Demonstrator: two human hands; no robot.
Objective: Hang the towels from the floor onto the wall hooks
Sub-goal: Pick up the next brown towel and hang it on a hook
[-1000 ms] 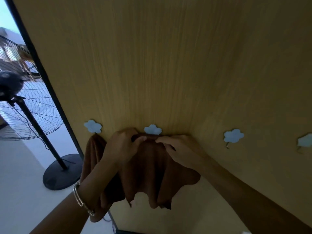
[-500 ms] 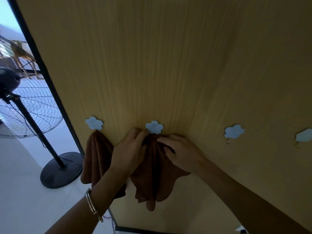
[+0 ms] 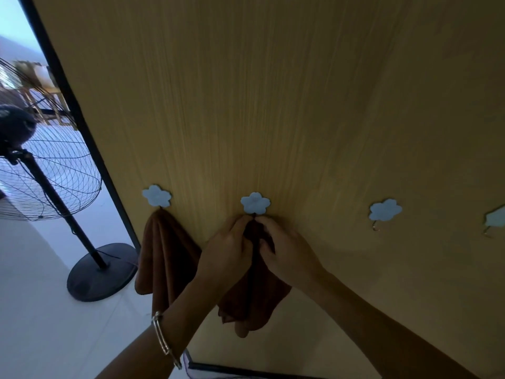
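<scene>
A row of pale blue flower-shaped hooks runs across the wooden wall. One brown towel [image 3: 164, 258] hangs from the leftmost hook [image 3: 156, 195]. Just under the second hook [image 3: 255, 202], my left hand [image 3: 228, 250] and my right hand [image 3: 287, 253] both pinch the top of a second brown towel [image 3: 254, 302]. Its bunched cloth hangs down between and below my hands. The hook's metal part is hidden behind my fingertips, so I cannot tell whether the towel rests on it.
Two more flower hooks [image 3: 385, 210] [image 3: 496, 218] at the right carry nothing, their small metal hooks showing. A black pedestal fan [image 3: 41, 170] stands on the pale floor at the left, its round base [image 3: 102, 270] close to the wall panel's dark edge.
My hands have gathered the spread towel into a narrow bunch and lifted its top up to just beneath the second hook. The towel's lower edge hangs straighter and tighter than before.
</scene>
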